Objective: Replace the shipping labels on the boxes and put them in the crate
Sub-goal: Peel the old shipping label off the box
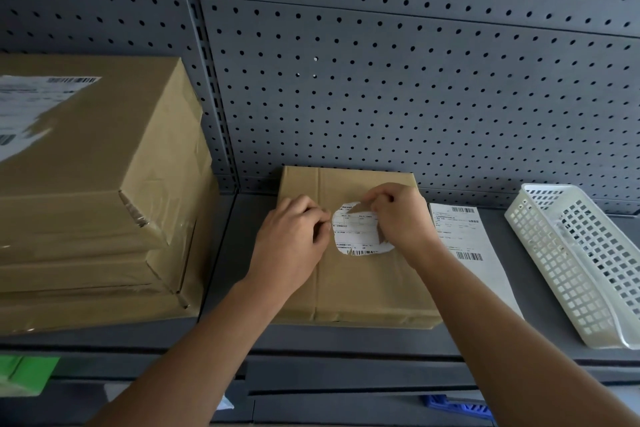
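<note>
Hands: left hand [294,236] and right hand [401,218] meet at frame centre over the old label [356,236]. The left's curled fingers pinch its left edge, and the right's thumb and fingers pinch a lifted flap at its upper right.
Label: a ragged white patch, partly torn, stuck to the top of the flat box [349,288], between the two hands.
Key relation: the loose flap sits on the right, so the stuck paper runs leftward from the right hand toward the left. The right hand is nearer the free edge and looks set to pull.
Box axis: its long side runs from lower frame up toward the wall.
New label: a fresh sheet [464,236] lies flat just right of the box.
Crate: the white lattice crate [571,263] sits at the right edge, apart from both hands.
Surface: grey shelf [235,288], with stacked larger boxes [97,184] at left.
Room: grey pegboard wall [415,80] fills the upper frame.
</note>
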The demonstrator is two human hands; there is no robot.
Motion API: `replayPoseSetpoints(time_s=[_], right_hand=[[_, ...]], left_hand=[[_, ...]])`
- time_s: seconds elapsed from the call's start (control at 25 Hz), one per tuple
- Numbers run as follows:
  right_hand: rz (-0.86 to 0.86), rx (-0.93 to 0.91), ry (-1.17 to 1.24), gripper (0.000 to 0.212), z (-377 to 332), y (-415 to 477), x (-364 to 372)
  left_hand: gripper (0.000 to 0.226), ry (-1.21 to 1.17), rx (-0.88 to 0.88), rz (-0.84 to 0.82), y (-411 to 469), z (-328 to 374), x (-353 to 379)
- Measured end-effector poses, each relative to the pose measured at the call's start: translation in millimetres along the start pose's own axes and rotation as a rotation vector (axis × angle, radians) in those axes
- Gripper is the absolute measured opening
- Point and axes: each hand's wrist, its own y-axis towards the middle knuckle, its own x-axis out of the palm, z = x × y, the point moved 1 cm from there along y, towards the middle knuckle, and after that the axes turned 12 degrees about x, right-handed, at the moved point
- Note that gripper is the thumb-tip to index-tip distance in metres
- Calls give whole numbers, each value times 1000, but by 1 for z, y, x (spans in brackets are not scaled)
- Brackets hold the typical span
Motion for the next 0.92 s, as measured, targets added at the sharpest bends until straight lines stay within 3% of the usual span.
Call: replayPoseSetpoints(time_s=[0.12, 0.32, 0.48, 0.76, 0.92], right_hand=[[54, -56, -83, 33, 0, -2, 5], [-76, -25, 4, 38, 1, 4, 3], [7, -72, -93, 33, -3, -2, 4], [-22, -17, -25, 33, -4, -5, 1], [-7, -54, -117, 35, -8, -14, 11]], left_hand=[[21, 11, -12, -9, 1, 2, 0], [22, 21, -21, -23, 3, 1, 1], [22, 54, -18, -26, 1, 3, 0], [17, 73, 0, -15, 1, 2, 2], [17, 90, 20, -7, 1, 0, 3]])
